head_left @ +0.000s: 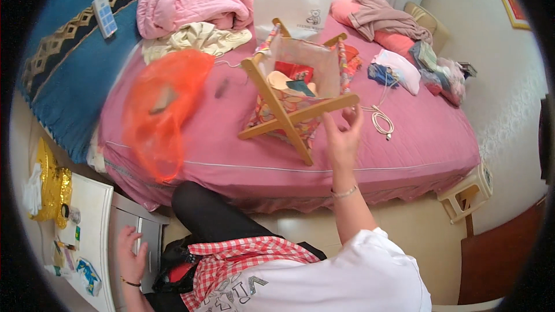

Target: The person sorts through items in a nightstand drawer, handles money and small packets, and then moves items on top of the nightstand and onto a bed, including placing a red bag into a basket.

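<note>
My right hand [344, 133] reaches up to the bed, thumb and fingers apart and curved. Its fingertips are at the end of a wooden leg of a folding fabric basket [289, 117]; whether they touch the wood I cannot tell. The basket has crossed wooden legs and a patterned cloth body. Inside lie a red packet [295, 71], a dark green cloth piece [300, 87] and beige items [278, 80]. My left hand [132, 254] is low beside the white cabinet, fingers spread, holding nothing. A blurred orange plastic bag [165, 104] is over the bed's left side, a greyish thing inside.
Behind the basket stands a white paper bag [292, 6]. A pink quilt [185, 0], cream cloth [196, 40], piled clothes [393, 20] and a white cable [381, 121] lie on the bed [404, 144]. A white cabinet [95, 208] is at left, a plastic stool [468, 193] at right.
</note>
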A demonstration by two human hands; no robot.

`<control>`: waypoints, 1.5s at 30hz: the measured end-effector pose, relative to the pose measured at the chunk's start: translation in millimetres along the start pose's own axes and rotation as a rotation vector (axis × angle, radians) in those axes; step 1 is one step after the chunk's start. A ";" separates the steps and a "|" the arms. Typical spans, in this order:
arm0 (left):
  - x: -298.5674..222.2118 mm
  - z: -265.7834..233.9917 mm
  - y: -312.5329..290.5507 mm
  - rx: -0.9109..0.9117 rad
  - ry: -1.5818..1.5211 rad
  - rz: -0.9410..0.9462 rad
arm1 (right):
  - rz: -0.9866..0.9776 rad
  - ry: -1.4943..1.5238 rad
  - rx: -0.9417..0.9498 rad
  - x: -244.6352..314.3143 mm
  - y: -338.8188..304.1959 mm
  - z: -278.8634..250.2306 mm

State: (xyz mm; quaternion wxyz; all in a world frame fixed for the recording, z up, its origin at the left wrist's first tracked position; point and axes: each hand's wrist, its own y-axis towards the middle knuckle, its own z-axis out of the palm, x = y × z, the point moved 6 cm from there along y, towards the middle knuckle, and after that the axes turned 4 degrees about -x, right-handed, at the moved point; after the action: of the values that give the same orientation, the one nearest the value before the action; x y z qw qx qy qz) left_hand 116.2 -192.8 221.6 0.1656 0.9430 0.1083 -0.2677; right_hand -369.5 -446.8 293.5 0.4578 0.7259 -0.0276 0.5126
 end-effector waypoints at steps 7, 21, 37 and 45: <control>-19.6 34.4 -19.6 0.063 0.053 0.099 | 0.223 0.473 0.134 3.2 3.7 57.1; 19.2 46.0 -55.0 0.068 0.054 -0.010 | -0.037 0.402 -0.231 -3.1 112.2 -13.6; 33.9 76.2 -51.9 0.139 0.104 -0.030 | -0.143 -0.060 -0.353 -148.3 176.8 -81.6; 33.3 81.1 -55.1 0.177 0.139 -0.009 | -0.193 -0.054 -0.671 -63.3 146.3 -99.7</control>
State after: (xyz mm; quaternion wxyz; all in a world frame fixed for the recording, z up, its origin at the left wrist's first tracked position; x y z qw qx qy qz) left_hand 89.8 -168.2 124.6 0.0727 0.9697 0.0996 -0.2108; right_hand -545.7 -489.6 343.5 0.7164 0.5474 -0.1379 0.4101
